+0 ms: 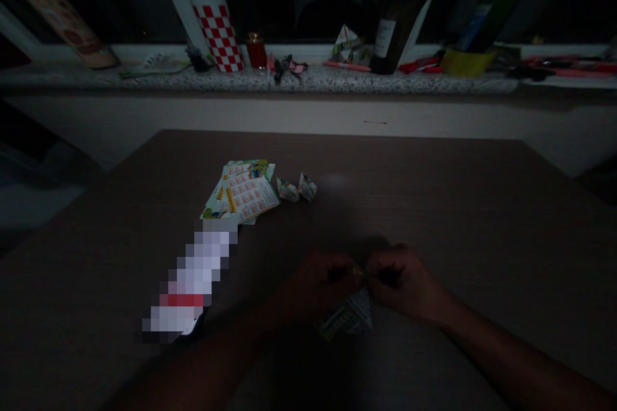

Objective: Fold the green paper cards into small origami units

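Between my two hands is a printed sheet of paper (354, 313), partly folded, with green and white print and a pointed lower edge. My left hand (325, 279) pinches its upper part from the left. From the right, the fingertips of my right hand (402, 282) pinch the same top edge, close against the left fingertips. The fold under the fingers is hidden and dim. Beyond the hands, two small folded paper pieces (288, 189) stand side by side on the table. Left of them lies a fanned stack of printed leaflets (248, 196).
A lit phone (193, 282), its screen blurred out, lies on the brown table (457, 205) left of my hands. Along the stone windowsill (332, 80) stand a red-checked bottle (219, 32), a dark labelled bottle (390, 38), a red jar (256, 51) and a larger folded paper (348, 45).
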`<action>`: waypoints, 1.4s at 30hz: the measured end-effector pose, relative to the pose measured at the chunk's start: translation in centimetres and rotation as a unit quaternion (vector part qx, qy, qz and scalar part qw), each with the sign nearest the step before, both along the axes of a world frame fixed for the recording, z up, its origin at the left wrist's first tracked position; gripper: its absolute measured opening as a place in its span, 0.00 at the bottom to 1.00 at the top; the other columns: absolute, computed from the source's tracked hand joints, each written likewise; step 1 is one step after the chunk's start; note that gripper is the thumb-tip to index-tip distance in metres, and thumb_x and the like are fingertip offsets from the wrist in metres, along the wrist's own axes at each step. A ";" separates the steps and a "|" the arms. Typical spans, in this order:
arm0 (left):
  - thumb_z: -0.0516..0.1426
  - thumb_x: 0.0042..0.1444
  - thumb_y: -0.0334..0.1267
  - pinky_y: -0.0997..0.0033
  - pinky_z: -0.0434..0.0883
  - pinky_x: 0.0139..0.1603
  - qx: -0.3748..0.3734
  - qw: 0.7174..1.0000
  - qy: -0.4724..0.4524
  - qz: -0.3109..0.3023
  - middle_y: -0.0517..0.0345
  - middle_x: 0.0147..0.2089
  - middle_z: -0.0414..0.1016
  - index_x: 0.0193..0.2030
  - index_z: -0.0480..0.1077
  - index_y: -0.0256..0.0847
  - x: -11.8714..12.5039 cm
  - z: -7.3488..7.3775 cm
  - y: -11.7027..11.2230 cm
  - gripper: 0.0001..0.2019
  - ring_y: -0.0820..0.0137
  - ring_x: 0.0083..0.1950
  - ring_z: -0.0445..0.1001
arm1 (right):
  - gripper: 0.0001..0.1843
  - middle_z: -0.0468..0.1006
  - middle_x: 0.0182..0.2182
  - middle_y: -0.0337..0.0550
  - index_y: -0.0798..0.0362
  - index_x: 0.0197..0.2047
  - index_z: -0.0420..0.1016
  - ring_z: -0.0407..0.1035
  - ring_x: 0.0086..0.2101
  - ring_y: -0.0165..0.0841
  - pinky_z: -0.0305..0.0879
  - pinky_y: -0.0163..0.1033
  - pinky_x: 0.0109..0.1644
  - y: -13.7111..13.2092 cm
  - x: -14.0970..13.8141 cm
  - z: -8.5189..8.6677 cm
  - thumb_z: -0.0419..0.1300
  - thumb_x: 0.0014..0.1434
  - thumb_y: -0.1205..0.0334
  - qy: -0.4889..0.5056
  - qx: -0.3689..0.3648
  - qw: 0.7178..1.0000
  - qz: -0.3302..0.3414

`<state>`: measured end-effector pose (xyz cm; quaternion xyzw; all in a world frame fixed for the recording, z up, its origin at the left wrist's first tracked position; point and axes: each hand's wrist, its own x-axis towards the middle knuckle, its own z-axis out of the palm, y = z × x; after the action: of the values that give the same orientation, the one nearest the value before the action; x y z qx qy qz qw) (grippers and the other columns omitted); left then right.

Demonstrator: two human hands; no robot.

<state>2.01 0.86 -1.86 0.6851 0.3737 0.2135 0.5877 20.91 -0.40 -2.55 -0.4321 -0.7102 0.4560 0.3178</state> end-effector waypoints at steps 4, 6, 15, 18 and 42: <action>0.53 0.59 0.43 0.79 0.55 0.25 0.053 0.998 0.020 -0.016 0.64 0.24 0.61 0.29 0.70 0.34 0.1 0.1 -0.1 0.14 0.77 0.26 0.59 | 0.09 0.54 0.15 0.31 0.55 0.15 0.61 0.49 0.18 0.22 0.46 0.28 0.20 0.0 0.0 0.2 0.53 0.44 0.71 -0.023 0.079 0.997 0.006; 0.52 0.59 0.42 0.78 0.54 0.25 0.067 0.997 0.029 -0.018 0.64 0.23 0.60 0.28 0.69 0.34 0.3 0.2 -0.1 0.15 0.77 0.25 0.59 | 0.11 0.52 0.14 0.31 0.55 0.15 0.59 0.48 0.17 0.22 0.45 0.28 0.20 0.1 0.0 0.2 0.51 0.45 0.70 -0.019 0.094 0.995 0.012; 0.52 0.59 0.44 0.77 0.55 0.26 0.076 0.996 0.040 0.019 0.64 0.24 0.62 0.29 0.70 0.34 0.5 -0.2 -0.3 0.15 0.76 0.26 0.60 | 0.07 0.56 0.16 0.31 0.54 0.18 0.61 0.50 0.19 0.23 0.47 0.29 0.21 -0.1 -0.3 -0.4 0.54 0.44 0.70 0.008 0.004 0.999 -0.035; 0.53 0.59 0.43 0.77 0.55 0.26 0.068 0.996 0.037 0.035 0.63 0.24 0.62 0.28 0.70 0.34 0.5 -0.1 -0.3 0.15 0.76 0.26 0.60 | 0.06 0.59 0.17 0.32 0.54 0.19 0.63 0.52 0.20 0.24 0.49 0.29 0.22 -0.1 -0.3 -0.4 0.56 0.43 0.70 0.021 -0.022 0.998 -0.045; 0.62 0.51 0.42 0.73 0.68 0.36 -0.103 0.987 -0.060 0.105 0.55 0.33 0.78 0.37 0.77 0.34 -0.4 0.3 0.7 0.12 0.70 0.34 0.74 | 0.17 0.71 0.17 0.37 0.56 0.25 0.74 0.62 0.18 0.25 0.59 0.30 0.21 0.6 0.5 0.3 0.64 0.52 0.49 0.134 -0.104 0.981 -0.098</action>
<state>1.62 1.52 -1.60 0.5636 0.4276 0.2754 0.6509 21.36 0.24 -2.27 -0.4657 -0.5637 0.5478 0.4066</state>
